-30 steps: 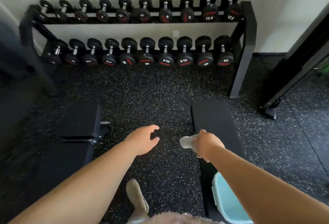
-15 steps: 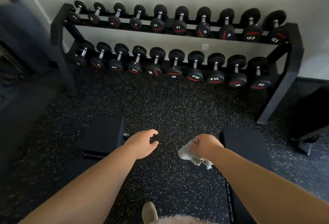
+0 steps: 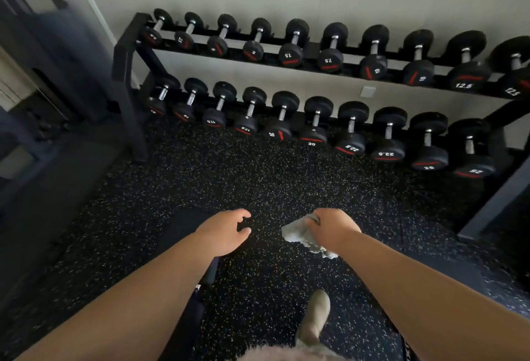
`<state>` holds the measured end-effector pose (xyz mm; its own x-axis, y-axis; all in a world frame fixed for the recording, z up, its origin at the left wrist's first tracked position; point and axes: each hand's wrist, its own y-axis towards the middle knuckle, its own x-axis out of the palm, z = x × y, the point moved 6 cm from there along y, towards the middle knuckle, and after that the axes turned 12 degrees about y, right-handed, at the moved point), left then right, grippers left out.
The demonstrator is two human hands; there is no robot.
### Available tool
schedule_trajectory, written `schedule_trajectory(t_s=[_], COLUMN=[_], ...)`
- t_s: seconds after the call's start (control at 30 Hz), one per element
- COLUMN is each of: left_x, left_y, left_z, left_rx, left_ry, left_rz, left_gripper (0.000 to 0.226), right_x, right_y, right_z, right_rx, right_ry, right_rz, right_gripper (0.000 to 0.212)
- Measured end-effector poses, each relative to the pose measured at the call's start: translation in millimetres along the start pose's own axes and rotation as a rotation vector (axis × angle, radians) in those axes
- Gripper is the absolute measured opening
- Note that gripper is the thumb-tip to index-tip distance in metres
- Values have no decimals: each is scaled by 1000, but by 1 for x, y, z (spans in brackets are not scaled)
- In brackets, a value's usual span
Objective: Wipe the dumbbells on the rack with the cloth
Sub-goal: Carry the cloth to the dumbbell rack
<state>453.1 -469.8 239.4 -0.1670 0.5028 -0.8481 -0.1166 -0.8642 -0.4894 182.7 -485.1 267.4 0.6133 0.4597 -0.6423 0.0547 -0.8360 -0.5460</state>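
My right hand (image 3: 334, 228) grips the pale cloth (image 3: 301, 235), fingers curled round it. Just beside it my left hand (image 3: 223, 231) is loose and holds nothing. Beyond both hands, well apart over the speckled floor (image 3: 258, 177), the dumbbells (image 3: 312, 122) lie on the two-tier rack (image 3: 126, 73).

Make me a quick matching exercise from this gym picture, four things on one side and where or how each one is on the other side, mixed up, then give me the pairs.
Column one:
1. cloth
2. left hand
3. dumbbell marked 20
4. dumbbell marked 7.5

Column two:
A. on the upper shelf of the rack
B. bunched in the right hand
C. on the lower shelf
D. holding nothing, fingers loosely curled over the floor

Pairs: 1-B, 2-D, 3-C, 4-A
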Motion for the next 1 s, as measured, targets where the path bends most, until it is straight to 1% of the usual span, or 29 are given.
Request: schedule_trajectory(t_s=[0.1, 0.17, 0.23, 0.3, 0.37, 0.4, 0.43, 0.47, 0.5, 0.53, 0.57, 0.6, 0.63, 0.7, 0.73, 0.77, 0.93, 1.0], left_x=[-14, -25, -37, -48, -55, -58, -61, -64, -67, -71, -74, -78, -83, -93, -99, -105, -129, -139], left_y=[33, 59, 84, 106, 125, 133, 141, 149, 156, 163, 171, 178, 186, 201, 210, 218, 264, 287], left_z=[2, 3, 4, 5, 6, 7, 7, 7, 7, 7, 5, 3, -1, -12, -18, -24, -67, -90], left_rx=[-10, -21, -31, -62, -107, -125, -140, -153, -162, -167, -171, -176, -184, -205, -215, -224, -249, -247], left_ry=[2, -10, -11, -22, -51, -65, -78, -90, -101, -109, -115, -119, -120, -123, -126, -133, -159, -164], left_rz=[2, 4, 4, 13, 19, 23, 25, 26, 25, 25, 25, 25, 25, 31, 37, 41, 47, 35], left_gripper=[49, 51, 52, 51, 51, 51, 51, 51, 51, 51, 51, 51, 50, 50, 50, 50, 51, 51], right_x=[-7, -16, -32, -45, -52, -59, -59, -62, -66, -73, -82, -87, -89, -92, -92, -92, -85, -79], right_y=[47, 84, 117, 147, 174, 184, 199, 208, 221, 231, 243, 254, 265, 283, 294, 305, 357, 386], right_z=[-6, -10, -21, -32, -38, -41, -45, -46, -48, -55, -65, -70, -78, -93, -99, -106, -161, -182], right_rx=[-16, -44, -84, -152, -182, -182, -239, -236, -203, -218, -263, -274, -283, -277, -271, -268, -347, -346], right_ry=[12, -75, -158, -204, -356, -377, -530, -646, -665, -509, -384, -358, -307, -286, -286, -296, -364, -402], right_rz=[-60, -33, 26, 1, -95, -104, -138, -182, -196, -157, -94, -47, -26, -44, -52, -67, -143, -174], right_gripper=[19, 22, 33, 48, 72, 67, 53, 52, 55, 65, 85, 93, 83, 45, 35, 31, 30, 28])
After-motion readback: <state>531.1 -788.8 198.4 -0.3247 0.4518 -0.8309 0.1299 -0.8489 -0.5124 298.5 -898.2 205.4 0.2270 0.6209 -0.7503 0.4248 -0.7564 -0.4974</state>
